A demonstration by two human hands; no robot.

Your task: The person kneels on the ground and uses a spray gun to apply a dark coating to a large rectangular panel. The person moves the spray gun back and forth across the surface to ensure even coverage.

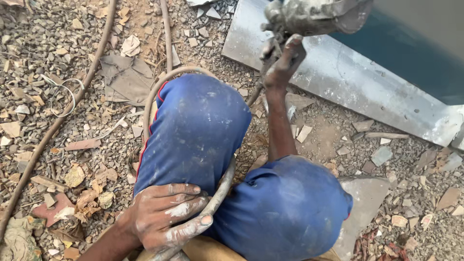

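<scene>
My right hand (284, 62) is raised at the top centre, closed around the handle of a paint-crusted spray gun (309, 15) with a cup on top. The gun is held over a grey metal sheet (348, 77). My left hand (166, 217), smeared with white paint, lies on my left knee (195, 130) in blue shorts. Its fingers are wrapped over a tan hose (223, 186) that runs between my knees. That hose loops around the left knee and leads up toward the gun.
Gravel, stone chips and dry leaves cover the ground. A second long hose (63, 116) crosses the left side. A wire loop (65, 96) and a crumpled paper scrap (126, 77) lie nearby. A flat grey slab (365, 203) sits by my right knee (285, 208).
</scene>
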